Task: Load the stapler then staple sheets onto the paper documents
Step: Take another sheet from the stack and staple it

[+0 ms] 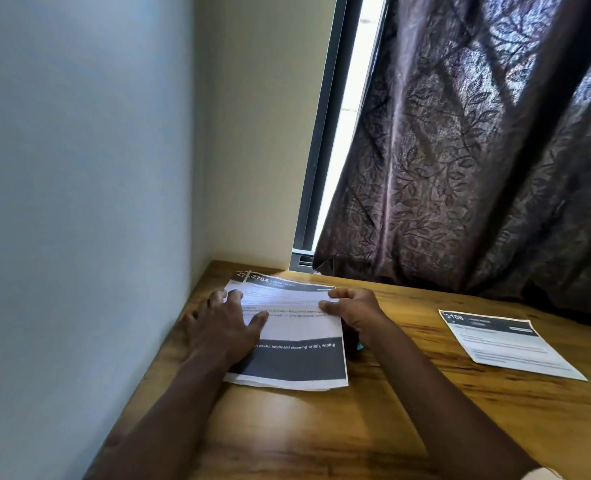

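A stack of printed paper sheets (297,341) with dark header and footer bands lies on the wooden table (408,410) near the left wall. My left hand (223,327) rests flat on the stack's left side, fingers spread. On the stack's right edge sits my right hand (354,313), its fingertips pinching the top sheet's edge. A dark object with a teal spot (356,346) shows partly under my right wrist; I cannot tell what it is. No stapler is clearly visible.
A second printed document (508,344) lies at the table's right. A dark patterned curtain (477,150) hangs behind the table over a window. The left wall (79,202) runs along the table's left edge.
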`<state>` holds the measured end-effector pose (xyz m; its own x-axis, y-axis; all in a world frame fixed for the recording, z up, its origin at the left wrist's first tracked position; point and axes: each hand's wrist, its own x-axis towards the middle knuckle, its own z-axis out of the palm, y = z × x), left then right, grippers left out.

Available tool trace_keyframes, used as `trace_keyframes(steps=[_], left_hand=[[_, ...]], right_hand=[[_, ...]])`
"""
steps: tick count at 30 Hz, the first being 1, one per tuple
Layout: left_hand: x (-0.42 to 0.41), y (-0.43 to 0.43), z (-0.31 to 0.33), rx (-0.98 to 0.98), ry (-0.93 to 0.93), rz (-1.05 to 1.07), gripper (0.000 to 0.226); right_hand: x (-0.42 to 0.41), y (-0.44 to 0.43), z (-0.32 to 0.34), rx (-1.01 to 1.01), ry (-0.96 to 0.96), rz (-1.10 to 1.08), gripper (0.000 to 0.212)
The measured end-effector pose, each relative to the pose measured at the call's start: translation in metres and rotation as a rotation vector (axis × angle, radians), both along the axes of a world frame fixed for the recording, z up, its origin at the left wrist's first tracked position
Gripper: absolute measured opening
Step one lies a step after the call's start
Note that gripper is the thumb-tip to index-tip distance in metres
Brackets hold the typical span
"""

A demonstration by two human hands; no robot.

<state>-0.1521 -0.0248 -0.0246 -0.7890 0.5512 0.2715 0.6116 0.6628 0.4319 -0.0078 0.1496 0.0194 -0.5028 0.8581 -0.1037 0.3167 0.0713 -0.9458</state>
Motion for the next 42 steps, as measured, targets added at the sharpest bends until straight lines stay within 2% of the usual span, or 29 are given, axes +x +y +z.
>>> trace_keyframes(steps=[4,8,13,18,22,25,28,32,34,37,39,42], left_hand=[[0.0,0.001,0.002,0.048,0.073,-0.014,0.064],[0.004,0.002,0.003,0.066,0.112,-0.061,0.071],[0.014,-0.002,0.014,0.124,0.145,-0.221,0.07],[0.028,-0.005,0.026,0.206,0.254,-0.353,0.054],[0.053,-0.005,0.043,0.486,0.52,-0.398,0.023],[0.089,-0.005,0.063,0.643,0.66,-0.446,0.012],[0.129,0.007,0.072,0.673,0.714,-0.582,0.011],[0.183,0.036,0.068,0.615,0.793,-0.798,0.012],[0.205,0.053,0.06,0.535,0.803,-0.911,0.01],[0.235,0.077,0.044,0.371,0.773,-1.048,0.017],[0.247,0.086,0.035,0.249,0.726,-1.117,0.021],[0.255,0.093,0.023,0.062,0.685,-1.155,0.015]], right_hand=[[0.013,0.002,0.006,0.2,-0.101,0.103,0.015],[0.029,0.001,0.022,0.294,-0.147,0.138,0.017],[0.055,-0.013,0.041,0.282,-0.015,0.215,0.022],[0.088,-0.031,0.062,0.544,0.141,0.226,0.022],[0.135,-0.035,0.079,0.774,0.291,0.144,0.019],[0.184,-0.035,0.085,0.859,0.412,0.045,0.015],[0.239,-0.024,0.077,0.807,0.492,-0.077,0.02],[0.301,-0.012,0.053,0.472,0.641,-0.237,0.016],[0.325,0.002,0.032,0.435,0.559,-0.366,0.007],[0.353,0.021,0.001,0.51,0.267,-0.449,0.014],[0.363,0.027,-0.015,0.624,0.021,-0.438,0.018],[0.364,0.029,-0.033,0.74,-0.295,-0.322,0.021]])
